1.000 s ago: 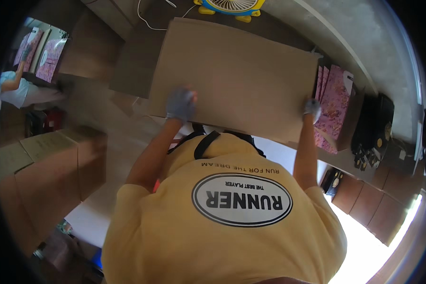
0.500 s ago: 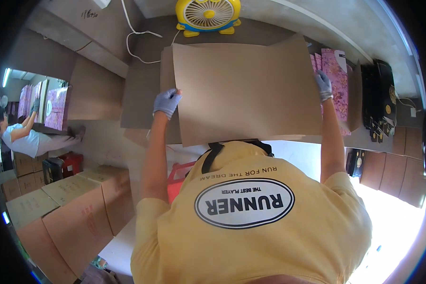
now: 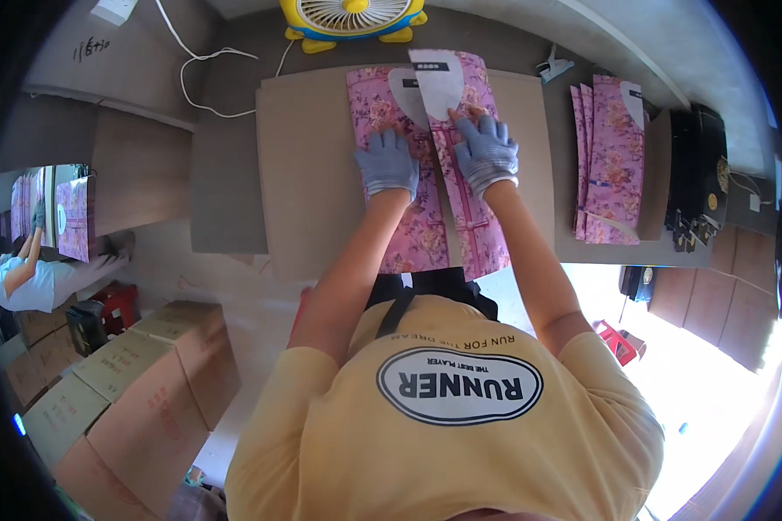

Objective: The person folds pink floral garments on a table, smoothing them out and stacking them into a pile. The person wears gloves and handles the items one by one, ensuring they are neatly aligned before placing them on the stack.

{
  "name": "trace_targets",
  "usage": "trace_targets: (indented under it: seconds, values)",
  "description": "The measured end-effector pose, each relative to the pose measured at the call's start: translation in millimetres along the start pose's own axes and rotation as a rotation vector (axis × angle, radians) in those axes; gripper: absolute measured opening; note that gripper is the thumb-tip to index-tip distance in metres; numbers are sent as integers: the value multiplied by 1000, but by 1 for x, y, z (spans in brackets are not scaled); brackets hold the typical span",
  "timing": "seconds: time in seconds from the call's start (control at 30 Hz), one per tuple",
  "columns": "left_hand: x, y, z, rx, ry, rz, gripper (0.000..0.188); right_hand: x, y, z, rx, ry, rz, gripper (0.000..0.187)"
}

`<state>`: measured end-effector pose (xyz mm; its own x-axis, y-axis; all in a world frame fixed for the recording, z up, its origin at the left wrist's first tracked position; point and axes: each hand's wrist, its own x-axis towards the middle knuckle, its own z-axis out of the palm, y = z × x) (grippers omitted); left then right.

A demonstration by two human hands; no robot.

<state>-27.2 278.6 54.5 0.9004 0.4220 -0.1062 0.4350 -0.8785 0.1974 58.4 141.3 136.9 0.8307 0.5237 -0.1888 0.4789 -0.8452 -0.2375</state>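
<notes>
My left hand (image 3: 388,163), in a grey-blue glove with bare fingertips, lies with its fingers stretched out on a flat pink floral-printed piece (image 3: 408,234). My right hand (image 3: 487,152), gloved alike, has its fingers bent around a second, narrower-looking pink floral piece (image 3: 476,230) with a white rounded panel near its top. This second piece slants beside the first and overlaps its upper part. Both are over a plain brown cardboard sheet (image 3: 304,174) on the table. What the right fingertips do beneath the piece is hidden.
At the right stand more pink floral pieces (image 3: 613,165) and a row of black items (image 3: 697,174). A yellow and blue fan (image 3: 354,22) sits at the back with a white cable (image 3: 182,65). Brown cartons (image 3: 148,391) are stacked on the left; a co-worker (image 3: 30,278) works beyond.
My hands have left the brown cardboard sheet, which now lies flat on the table. They have come closer together, onto pink floral pieces now visible in front of me.
</notes>
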Motion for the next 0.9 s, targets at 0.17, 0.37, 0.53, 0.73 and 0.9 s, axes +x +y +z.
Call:
trace_targets:
  seconds: [0.17, 0.37, 0.53, 0.73, 0.9]
  values:
    - [4, -3, 2, 46, 132, -104, 58, 23, 11, 26, -161, 140, -3, 57]
    - [2, -1, 29, 7, 284, -47, 54, 25, 17, 78, -385, 107, 5, 63]
    - [1, -3, 33, 51, 296, -49, 52, 27, 23, 96, -350, 156, -79, 65]
    - [1, -5, 30, -3, 290, -32, 51, 24, 25, 93, -341, 148, -89, 68]
    - [3, -4, 31, 31, 276, -47, 50, 19, 31, 88, -329, 108, -138, 67]
